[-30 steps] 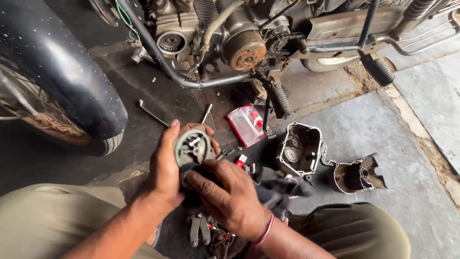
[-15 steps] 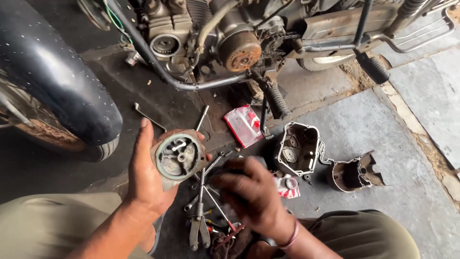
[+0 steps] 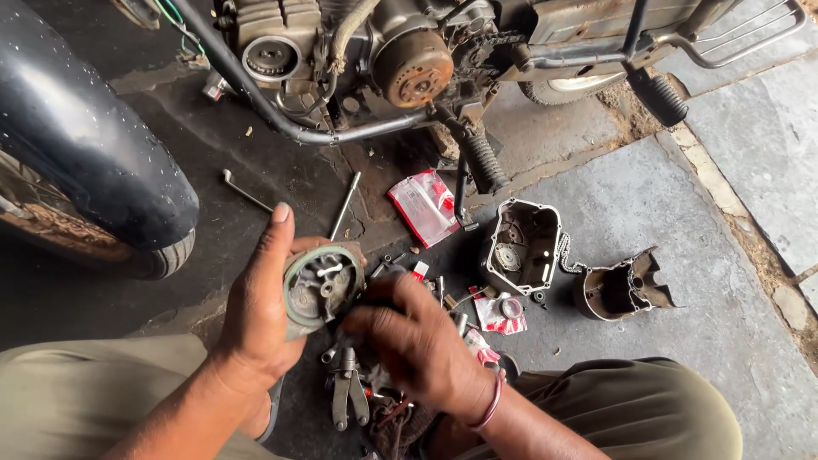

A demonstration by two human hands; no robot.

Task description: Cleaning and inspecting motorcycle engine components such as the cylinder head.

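Cupping a round, greasy metal engine part (image 3: 321,288) just below the motorcycle engine (image 3: 375,60), the left hand (image 3: 260,311) is wrapping its rim while the right hand (image 3: 417,345) is pinching at its edge; it is looking heavy, rigid, slippery, best held by the rim.

The left hand (image 3: 264,311) is raised, thumb pointing up, fingers (image 3: 341,249) curled forward in a grasp. The right hand (image 3: 417,345) is palm-down just beside it, fingers bent.

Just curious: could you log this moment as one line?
left hand: holds round engine part | right hand: touches it | pliers: on ground
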